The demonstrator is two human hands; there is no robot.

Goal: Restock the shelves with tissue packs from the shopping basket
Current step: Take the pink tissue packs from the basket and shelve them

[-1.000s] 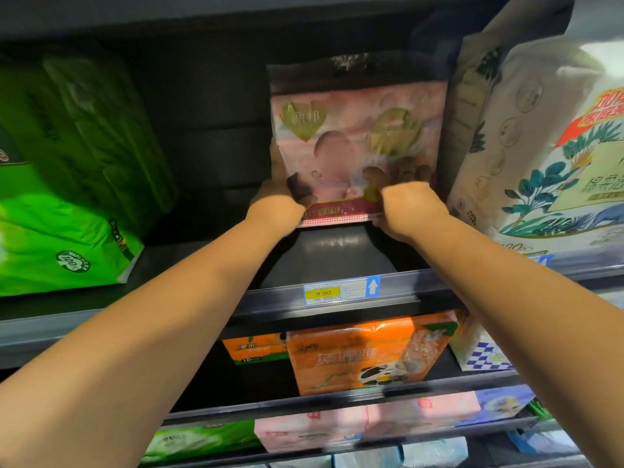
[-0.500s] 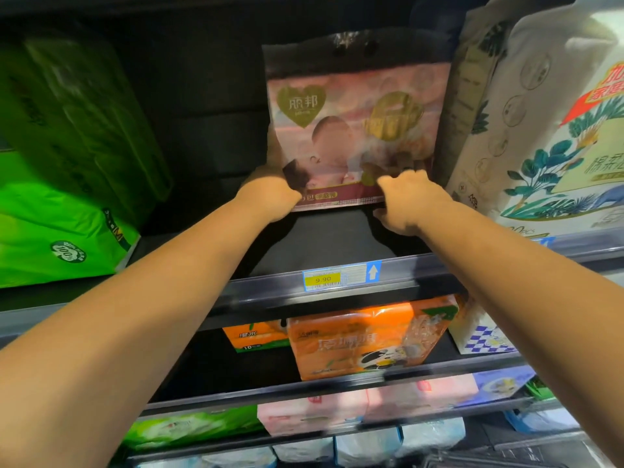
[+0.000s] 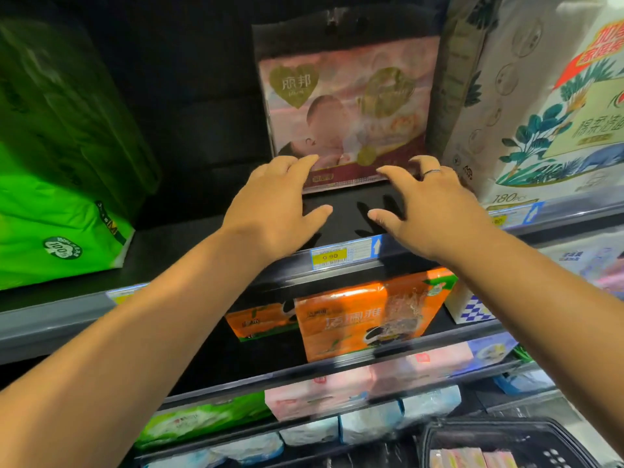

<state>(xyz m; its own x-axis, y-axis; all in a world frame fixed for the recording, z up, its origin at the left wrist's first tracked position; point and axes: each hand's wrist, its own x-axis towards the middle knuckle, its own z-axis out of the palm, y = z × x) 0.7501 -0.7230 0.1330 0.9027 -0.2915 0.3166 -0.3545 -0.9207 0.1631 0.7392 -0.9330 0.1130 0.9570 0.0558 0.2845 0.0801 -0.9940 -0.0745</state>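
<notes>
**Pink tissue pack stands on the upper shelf, both hands loose in front of it**

The pink tissue pack [image 3: 347,109] stands upright on the upper shelf [image 3: 189,244], set well back from the front rail. Its right edge is just beside the tall white leaf-print pack [image 3: 540,113]; I cannot tell whether they touch. To its left a wide dark gap runs across to the green pack [image 3: 57,197]. Bare shelf deck lies between the pink pack's foot and the price label [image 3: 332,256] on the rail.

The left hand [image 3: 270,211] hovers palm down with fingers spread and gently bent, its fingertips over the pack's lower left corner. The right hand [image 3: 429,211], wearing a ring [image 3: 432,171], has its fingers splayed and slightly clawed by the lower right corner. Neither hand grips anything. Contact with the pack cannot be made out.

The fingers hide both lower corners of the pink pack, and its dark top flap blends into the shadow. The green pack is blurred and cut off at the left, the white pack at the right. An orange pack [image 3: 371,319] sits on the shelf below. The shopping basket [image 3: 506,430] shows only partly at the bottom edge, with pink packs [image 3: 472,459] inside it.
</notes>
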